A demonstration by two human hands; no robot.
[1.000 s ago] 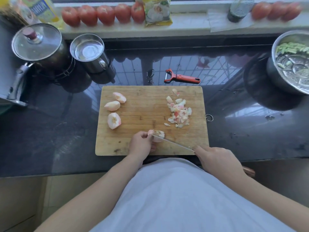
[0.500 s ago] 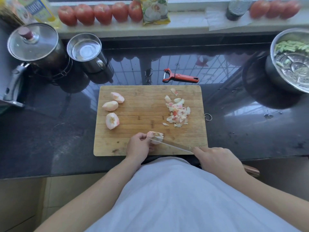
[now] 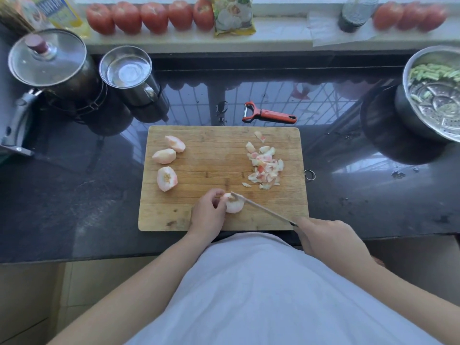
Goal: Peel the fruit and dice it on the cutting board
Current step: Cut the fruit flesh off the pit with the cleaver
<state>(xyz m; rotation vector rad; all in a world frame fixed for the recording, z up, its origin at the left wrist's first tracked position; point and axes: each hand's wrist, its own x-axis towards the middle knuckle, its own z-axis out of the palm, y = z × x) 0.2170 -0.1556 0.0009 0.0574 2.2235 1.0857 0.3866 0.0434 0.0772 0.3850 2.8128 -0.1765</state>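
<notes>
One cutting board [image 3: 219, 155] on the dark counter is the reference. Right hand [image 3: 328, 241] at its near-right corner, curled around the knife [image 3: 261, 209] handle. Left hand [image 3: 207, 215] at near-centre pinches a peeled fruit quarter [image 3: 235, 206], blade tip touching its top. Three more quarters [image 3: 166, 158] far-left; diced pile [image 3: 265, 165] far-right. Red peeler [image 3: 270, 114] just beyond the board.

On the cutting board [image 3: 199, 170] I see my left hand [image 3: 207, 215] pinching a peeled fruit piece [image 3: 234, 205] while my right hand [image 3: 328, 239] grips the knife [image 3: 261, 209], its tip resting on that piece.
</notes>
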